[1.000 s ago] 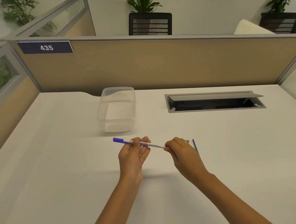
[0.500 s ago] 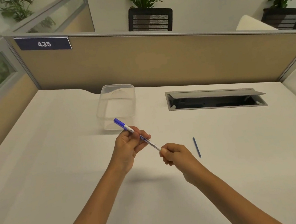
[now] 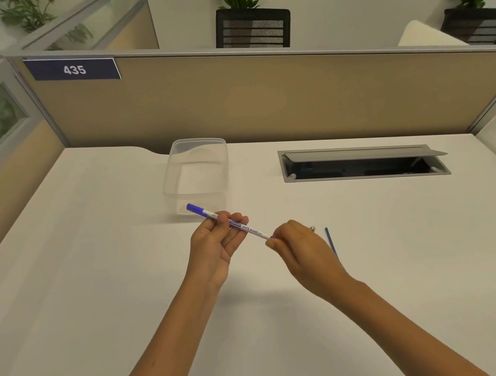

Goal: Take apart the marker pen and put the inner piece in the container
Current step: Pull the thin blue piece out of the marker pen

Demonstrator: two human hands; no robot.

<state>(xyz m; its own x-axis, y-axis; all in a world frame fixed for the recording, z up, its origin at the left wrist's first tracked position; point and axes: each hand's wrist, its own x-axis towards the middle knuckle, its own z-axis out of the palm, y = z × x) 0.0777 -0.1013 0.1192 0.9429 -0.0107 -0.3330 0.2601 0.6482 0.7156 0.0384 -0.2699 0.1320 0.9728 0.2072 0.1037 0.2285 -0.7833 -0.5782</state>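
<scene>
A slim white marker pen (image 3: 247, 227) with a blue cap at its far-left end is held above the desk. My left hand (image 3: 215, 246) grips its barrel near the cap side. My right hand (image 3: 302, 251) pinches the pen's near end, where a bit of blue shows at my fingertips. A thin blue stick (image 3: 330, 241) lies on the desk just right of my right hand, partly hidden by it. The clear plastic container (image 3: 197, 175) stands open and empty just behind the pen's cap.
A white desk (image 3: 95, 286) is ringed by tan partition walls (image 3: 260, 98). An open grey cable hatch (image 3: 363, 163) is sunk into the desk at the back right. Plants and black chairs stand beyond the partition.
The pen tilted from nearly level to cap-up, and now sits lower again. My right hand slid back toward the blue stick, still pinching the pen's end.
</scene>
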